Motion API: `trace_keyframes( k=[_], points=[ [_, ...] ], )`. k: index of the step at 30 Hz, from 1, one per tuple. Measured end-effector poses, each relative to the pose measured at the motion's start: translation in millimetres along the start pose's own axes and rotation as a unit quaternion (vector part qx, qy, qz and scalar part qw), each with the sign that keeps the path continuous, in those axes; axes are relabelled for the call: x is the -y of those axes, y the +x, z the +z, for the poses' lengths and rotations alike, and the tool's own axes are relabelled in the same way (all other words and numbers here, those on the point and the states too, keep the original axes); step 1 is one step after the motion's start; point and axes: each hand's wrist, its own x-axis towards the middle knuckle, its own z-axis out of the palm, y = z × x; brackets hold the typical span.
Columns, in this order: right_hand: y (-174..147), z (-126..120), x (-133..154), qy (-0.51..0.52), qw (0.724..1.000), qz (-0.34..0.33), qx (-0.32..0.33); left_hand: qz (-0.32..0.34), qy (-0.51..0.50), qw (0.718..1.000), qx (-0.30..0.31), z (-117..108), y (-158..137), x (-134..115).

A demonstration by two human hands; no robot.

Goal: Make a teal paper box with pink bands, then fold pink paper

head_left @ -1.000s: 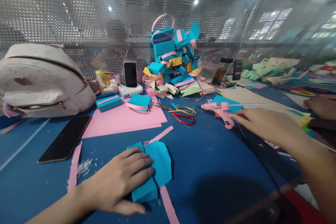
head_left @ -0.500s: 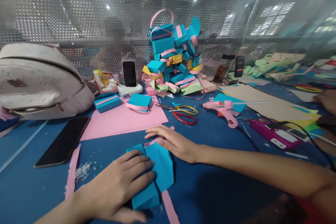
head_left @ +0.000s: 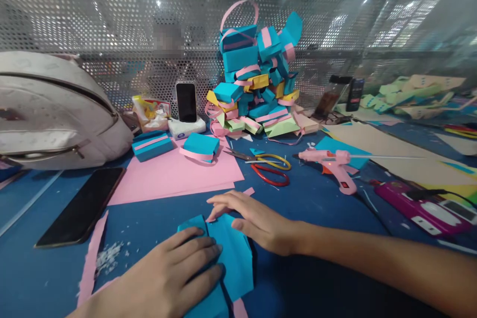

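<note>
A folded blue paper box [head_left: 206,303] with an opened flap [head_left: 234,258] lies at the front of the table. My left hand [head_left: 182,268] is laid across the box, its fingers curved over the top and holding it; its thumb is out of sight. At the flap's far edge is my right hand [head_left: 253,218], fingers stretched and thumb apart. Its fingertips touch or hover at a pink paper strip [head_left: 249,192] that runs under the blue paper. The strip's near end [head_left: 239,308] shows below the flap.
Pink sheets [head_left: 149,179] carry two small blue boxes. Behind are scissors [head_left: 270,169], a pink glue gun [head_left: 335,164], a purple power strip [head_left: 421,206] and a tall pile of paper boxes [head_left: 242,59]. A phone [head_left: 82,206] and a white backpack [head_left: 63,114] lie left.
The view has shifted slightly. My right hand's fingertips have bent down a little toward the pink strip. My left hand stays on the blue box.
</note>
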Motion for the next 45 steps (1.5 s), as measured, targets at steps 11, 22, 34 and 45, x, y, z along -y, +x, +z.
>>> trace_keyframes(
  k=[11,22,34,45],
  points=[
    [-1.1,1.1,1.0,-0.096,0.995,-0.038,0.0,0.007,0.019,1.0,-0.021,-0.4,4.0,-1.1],
    [0.4,3.7,0.9,-0.122,0.991,-0.054,0.007,0.01,0.024,0.999,-0.02,0.3,2.8,-0.2],
    [-0.5,4.0,-0.3,-0.18,0.983,-0.005,-0.04,0.01,0.033,0.999,0.012,-1.7,4.1,-0.7],
    [1.9,5.0,0.2,-0.203,0.979,0.027,0.0,0.005,0.016,0.999,-0.028,1.0,2.7,-0.8]
  ],
)
